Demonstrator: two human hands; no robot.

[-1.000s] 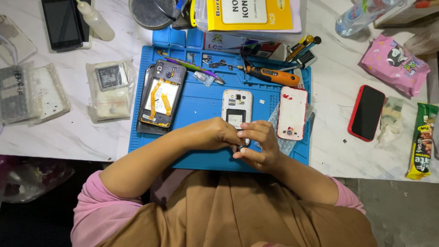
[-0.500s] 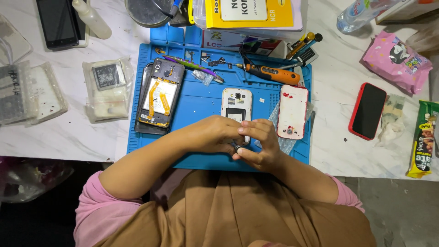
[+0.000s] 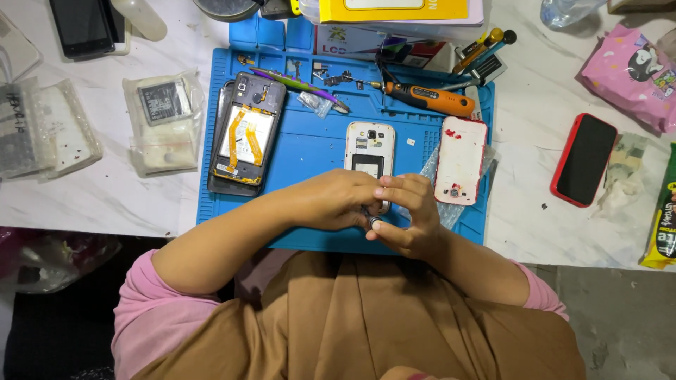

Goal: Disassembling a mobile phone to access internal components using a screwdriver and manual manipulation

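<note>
Left arm: comes in from the lower left, forearm bare, pink sleeve at the upper arm.
Left hand (image 3: 334, 200): palm down, fingers curled toward the right hand.
Right arm: comes in from the lower right, bent, pink sleeve at the elbow.
Right hand (image 3: 408, 214): fingers bent, tips touching the left hand.
Both hands: close together, fingertips meeting in the middle.
</note>
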